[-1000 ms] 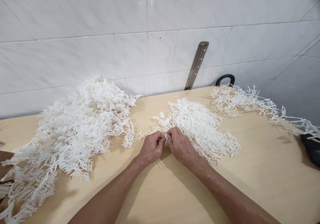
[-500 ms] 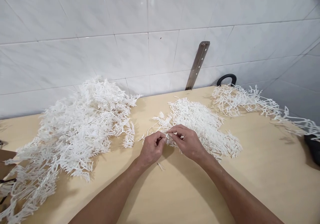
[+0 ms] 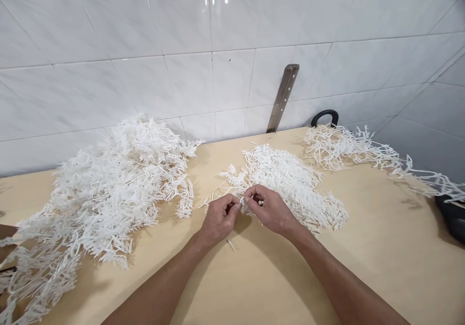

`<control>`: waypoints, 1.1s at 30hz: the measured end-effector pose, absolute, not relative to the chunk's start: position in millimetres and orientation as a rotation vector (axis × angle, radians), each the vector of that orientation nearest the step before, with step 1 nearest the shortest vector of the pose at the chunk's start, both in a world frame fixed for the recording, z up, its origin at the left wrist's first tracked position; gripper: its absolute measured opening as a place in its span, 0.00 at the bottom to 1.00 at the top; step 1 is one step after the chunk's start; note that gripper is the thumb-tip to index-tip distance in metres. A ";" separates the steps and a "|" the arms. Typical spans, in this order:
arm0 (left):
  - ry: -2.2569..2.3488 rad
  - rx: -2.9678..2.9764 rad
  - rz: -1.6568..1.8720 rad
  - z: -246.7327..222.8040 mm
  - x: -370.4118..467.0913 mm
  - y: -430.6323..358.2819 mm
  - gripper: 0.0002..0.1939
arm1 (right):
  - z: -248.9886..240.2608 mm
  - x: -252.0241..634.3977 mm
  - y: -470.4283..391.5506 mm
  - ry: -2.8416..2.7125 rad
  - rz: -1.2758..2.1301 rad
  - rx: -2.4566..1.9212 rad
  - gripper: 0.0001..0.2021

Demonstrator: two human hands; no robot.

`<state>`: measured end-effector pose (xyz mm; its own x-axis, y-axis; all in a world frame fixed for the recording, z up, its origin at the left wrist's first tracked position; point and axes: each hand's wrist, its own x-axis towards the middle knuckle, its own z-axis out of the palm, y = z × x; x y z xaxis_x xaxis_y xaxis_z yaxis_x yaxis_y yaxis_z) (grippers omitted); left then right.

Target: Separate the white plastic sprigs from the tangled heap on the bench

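Note:
Near the middle of the table, my left hand (image 3: 220,218) pinches a small white branching piece (image 3: 242,200) between thumb and fingertips. My right hand (image 3: 268,208) meets it from the right, its thumb and index finger closed on the same small piece. Most of that piece is hidden by the fingertips. Just behind the hands spreads a pile of thin white strands (image 3: 286,175). A few loose thin bits (image 3: 231,244) lie on the table below my left hand.
A large heap of white branching pieces (image 3: 119,184) covers the table's left side. More white netlike strands (image 3: 337,146) stretch along the back right, by a black curved handle (image 3: 325,113). A metal bracket (image 3: 283,98) leans at the tiled wall. A black object (image 3: 452,221) sits far right.
The view has shifted slightly. My right index finger is a little more bent, and its fingertips have moved slightly at the small piece. Both hands stay together in the same place.

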<state>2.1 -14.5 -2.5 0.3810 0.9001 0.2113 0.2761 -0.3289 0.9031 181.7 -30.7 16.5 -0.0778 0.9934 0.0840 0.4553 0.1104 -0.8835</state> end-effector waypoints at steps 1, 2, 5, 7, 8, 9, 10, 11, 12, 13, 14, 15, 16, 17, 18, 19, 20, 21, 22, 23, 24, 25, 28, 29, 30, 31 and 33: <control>1.020 1.825 0.953 -2.7 2.2 -14.7 0.08 | 15.4 181.9 -30.4 -1.642 0.898 -1.450 0.06; 1.015 1.832 0.954 -3.0 2.2 -14.8 0.08 | 14.0 182.2 -29.8 -1.649 0.880 -1.455 0.07; 1.001 1.847 0.954 -4.2 2.1 -14.7 0.08 | 11.0 183.4 -27.8 -1.689 0.824 -1.451 0.07; 0.997 1.853 0.949 -4.5 2.0 -14.6 0.08 | 11.0 183.3 -27.4 -1.716 0.801 -1.457 0.07; 0.998 1.856 0.948 -4.5 1.9 -14.5 0.08 | 11.5 182.7 -27.6 -1.727 0.790 -1.466 0.06; 1.001 1.860 0.945 -4.4 1.8 -14.5 0.08 | 12.0 181.9 -28.0 -1.737 0.775 -1.477 0.06; 1.004 1.864 0.942 -4.1 1.7 -14.6 0.08 | 12.5 180.7 -28.5 -1.748 0.752 -1.489 0.05; 1.007 1.867 0.938 -3.7 1.6 -14.7 0.08 | 12.7 179.4 -29.1 -1.761 0.719 -1.500 0.05; 1.010 1.870 0.931 -3.2 1.5 -14.9 0.08 | 12.6 177.9 -29.6 -1.779 0.674 -1.508 0.04; 1.012 1.872 0.922 -2.5 1.4 -15.1 0.08 | 12.0 176.4 -30.2 -1.799 0.626 -1.515 0.04; 1.014 1.873 0.912 -1.7 1.4 -15.3 0.08 | 10.9 174.9 -30.6 -1.818 0.579 -1.520 0.04; 1.019 1.876 0.902 -0.9 1.5 -15.4 0.08 | 9.5 173.4 -31.0 -1.836 0.535 -1.524 0.04; 1.026 1.880 0.891 -0.1 1.6 -15.4 0.08 | 7.7 171.9 -31.3 -1.854 0.492 -1.525 0.04; 1.032 1.887 0.882 0.6 1.7 -15.3 0.08 | 5.7 170.3 -31.5 -1.870 0.449 -1.528 0.04; 1.040 1.898 0.875 1.2 1.9 -15.1 0.08 | 3.6 168.5 -31.7 -1.884 0.406 -1.536 0.04; 1.046 1.910 0.870 1.6 2.1 -14.7 0.08 | 1.6 166.5 -31.9 -1.895 0.359 -1.548 0.04; 1.052 1.923 0.868 1.7 2.1 -14.4 0.08 | -0.3 164.5 -31.9 -1.902 0.312 -1.563 0.04; 1.059 1.937 0.867 1.7 2.1 -14.0 0.08 | -2.0 162.4 -31.7 -1.906 0.269 -1.578 0.04; 1.067 1.951 0.869 1.4 1.9 -13.9 0.07 | -3.4 160.7 -31.3 -1.910 0.236 -1.592 0.04; 1.075 1.966 0.873 1.0 1.7 -13.9 0.07 | -4.4 159.8 -30.4 -1.917 0.210 -1.603 0.04; 1.079 1.981 0.879 0.4 1.3 -14.1 0.07 | -4.9 159.9 -29.1 -1.923 0.183 -1.613 0.04; 1.079 1.998 0.884 -0.3 1.0 -14.7 0.07 | -4.7 161.5 -27.4 -1.923 0.153 -1.628 0.05; 1.063 2.020 0.899 -3.2 1.1 -17.0 0.07 | 0.2 176.4 -21.0 -1.824 0.028 -1.702 0.07; 1.056 2.006 0.906 -4.3 1.6 -17.6 0.07 | 3.1 184.2 -18.9 -1.756 -0.004 -1.724 0.06; 1.048 1.981 0.914 -5.3 2.3 -18.0 0.07 | 6.3 192.8 -17.2 -1.677 -0.015 -1.730 0.04; 1.041 1.949 0.927 -6.2 3.1 -18.1 0.07 | 9.5 201.7 -15.8 -1.598 0.010 -1.750 0.03; 1.031 1.893 0.954 -7.6 4.6 -17.8 0.08 | 14.9 219.3 -13.6 -1.446 0.025 -1.806 0.04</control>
<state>4.6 -17.8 -7.6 0.3936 0.8857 0.2462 0.3136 -0.3811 0.8697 219.3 -13.6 14.9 0.3449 0.8256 0.4465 0.8099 -0.0213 -0.5862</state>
